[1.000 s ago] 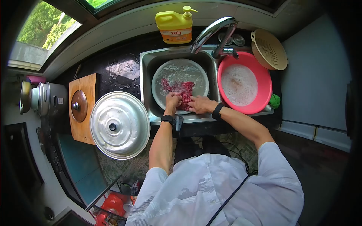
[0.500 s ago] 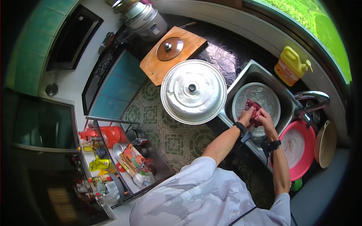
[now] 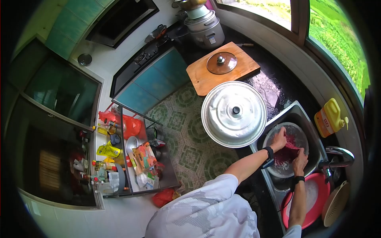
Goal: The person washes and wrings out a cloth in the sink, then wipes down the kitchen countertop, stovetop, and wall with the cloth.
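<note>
A light metal basin (image 3: 297,129) with water in it sits inside the steel sink (image 3: 294,106). Stretched low over the basin is a dark red cloth (image 3: 290,151) with a pale-speckled surface; it may be a dishcloth or mesh rag. My left hand (image 3: 279,139) grips its upper left side, fingers closed. At its lower right side, my right hand (image 3: 300,162) pinches the cloth near the basin's edge. Part of the cloth is hidden behind my fingers, and its lower portion blends with reddish water.
Left of the sink, a large pot with a silver lid (image 3: 234,114) overhangs the counter. Behind it lies a wooden board (image 3: 249,65) bearing a glass lid (image 3: 221,63). A yellow jug (image 3: 329,118), faucet (image 3: 340,155), pink basin (image 3: 316,216) and tan strainer (image 3: 335,204) stand to the right.
The red cloth, bunched between both hands before, is now spread out between them. My hands have moved apart, and the camera view has shifted and turned.
</note>
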Motion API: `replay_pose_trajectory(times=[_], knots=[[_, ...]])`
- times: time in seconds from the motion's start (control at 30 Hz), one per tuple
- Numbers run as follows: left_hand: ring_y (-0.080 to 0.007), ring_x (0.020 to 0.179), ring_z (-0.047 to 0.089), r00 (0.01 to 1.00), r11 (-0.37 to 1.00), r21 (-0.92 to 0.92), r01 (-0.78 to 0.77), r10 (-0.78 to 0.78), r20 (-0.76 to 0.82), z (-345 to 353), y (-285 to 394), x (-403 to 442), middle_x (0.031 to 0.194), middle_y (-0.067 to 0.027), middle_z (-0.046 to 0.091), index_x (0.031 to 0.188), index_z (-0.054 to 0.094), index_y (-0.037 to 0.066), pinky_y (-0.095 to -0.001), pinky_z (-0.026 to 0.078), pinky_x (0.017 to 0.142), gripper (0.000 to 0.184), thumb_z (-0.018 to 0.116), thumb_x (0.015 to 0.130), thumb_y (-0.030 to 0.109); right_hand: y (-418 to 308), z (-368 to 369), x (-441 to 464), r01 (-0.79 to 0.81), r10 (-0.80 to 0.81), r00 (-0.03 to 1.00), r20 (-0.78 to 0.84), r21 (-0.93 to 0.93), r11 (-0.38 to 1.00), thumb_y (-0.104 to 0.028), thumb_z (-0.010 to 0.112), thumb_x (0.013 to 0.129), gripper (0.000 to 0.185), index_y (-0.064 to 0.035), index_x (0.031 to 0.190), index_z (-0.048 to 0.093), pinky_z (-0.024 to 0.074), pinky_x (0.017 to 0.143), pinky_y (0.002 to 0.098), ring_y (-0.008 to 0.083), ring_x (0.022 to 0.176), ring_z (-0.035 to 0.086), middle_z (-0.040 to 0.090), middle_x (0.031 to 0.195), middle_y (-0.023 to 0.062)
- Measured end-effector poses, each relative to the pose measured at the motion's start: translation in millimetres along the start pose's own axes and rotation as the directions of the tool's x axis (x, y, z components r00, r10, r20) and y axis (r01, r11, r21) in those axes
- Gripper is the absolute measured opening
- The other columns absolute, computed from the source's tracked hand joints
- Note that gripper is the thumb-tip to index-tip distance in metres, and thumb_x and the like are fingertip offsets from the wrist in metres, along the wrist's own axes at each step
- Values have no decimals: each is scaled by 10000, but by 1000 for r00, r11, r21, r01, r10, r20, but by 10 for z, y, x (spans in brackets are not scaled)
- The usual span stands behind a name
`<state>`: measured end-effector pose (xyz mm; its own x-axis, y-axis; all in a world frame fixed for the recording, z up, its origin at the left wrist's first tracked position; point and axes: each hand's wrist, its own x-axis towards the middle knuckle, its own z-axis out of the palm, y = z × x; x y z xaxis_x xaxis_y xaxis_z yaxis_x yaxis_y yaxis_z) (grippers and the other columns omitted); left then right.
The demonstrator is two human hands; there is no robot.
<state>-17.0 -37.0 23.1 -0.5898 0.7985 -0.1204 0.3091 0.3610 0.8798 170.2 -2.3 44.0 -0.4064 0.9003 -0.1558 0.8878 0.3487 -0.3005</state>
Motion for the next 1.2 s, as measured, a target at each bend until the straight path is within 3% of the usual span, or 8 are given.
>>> replay_pose_trajectory(times=[0.07,0.3,0.4,0.5,0.63,0.77,1.0,1.2], knots=[[-446,950,629,980,987,159,-9,-23,196,71,-139,-87,961,-272,655,1100,588,47,-510,501,818,298,519,811,71,288,662,9,244,-253,966,-57,-135,960,-83,461,888,214,-47,1085,537,423,879,574,408,1211,459,519,1321,177],[-396,977,652,714,849,483,-213,-202,670,264,-538,-508,1001,-256,668,979,706,2,-469,521,847,267,577,784,130,490,1318,36,281,-82,777,624,-228,932,-225,486,887,351,-56,1154,640,349,1037,558,381,1330,362,517,1356,112],[-379,956,663,704,799,523,-296,-187,685,256,-509,-556,1002,-241,676,959,709,6,-465,526,837,254,594,769,130,437,1199,-38,377,-204,833,515,-256,890,-204,611,774,233,-76,961,666,421,917,560,362,1112,579,664,1046,172],[-410,946,649,804,815,503,-288,-79,589,56,-398,-467,972,-254,663,942,694,4,-474,533,817,216,588,782,104,384,696,-142,292,-327,934,144,222,930,16,620,691,134,-31,793,548,504,709,471,362,775,663,657,722,166],[-428,885,652,908,831,404,-383,257,332,-268,-268,-290,935,-259,661,855,692,5,-520,529,778,164,569,752,39,164,-248,-458,199,-186,980,-76,505,840,49,606,725,166,-1,881,575,505,644,375,333,685,649,624,717,188],[-411,804,624,769,743,202,-638,597,230,-589,358,-170,876,-231,644,684,656,13,-502,486,735,96,571,678,56,-238,-1262,-704,282,-84,918,-387,489,826,-42,578,838,93,-15,897,645,483,612,323,231,640,628,635,741,138],[-163,692,630,818,809,-395,-436,539,202,-1210,1634,-328,747,-129,642,912,600,-14,-298,501,659,68,590,847,4,-637,-2223,-1100,419,128,799,-588,696,583,27,603,888,132,16,1002,670,490,714,199,50,791,600,660,847,6],[-350,712,654,645,623,190,-759,677,356,-1156,1093,59,743,-156,653,950,610,80,-407,506,653,224,665,733,94,-831,-2377,-1197,538,291,651,-701,696,476,16,612,902,136,5,1022,676,492,726,192,51,795,599,666,897,3]])
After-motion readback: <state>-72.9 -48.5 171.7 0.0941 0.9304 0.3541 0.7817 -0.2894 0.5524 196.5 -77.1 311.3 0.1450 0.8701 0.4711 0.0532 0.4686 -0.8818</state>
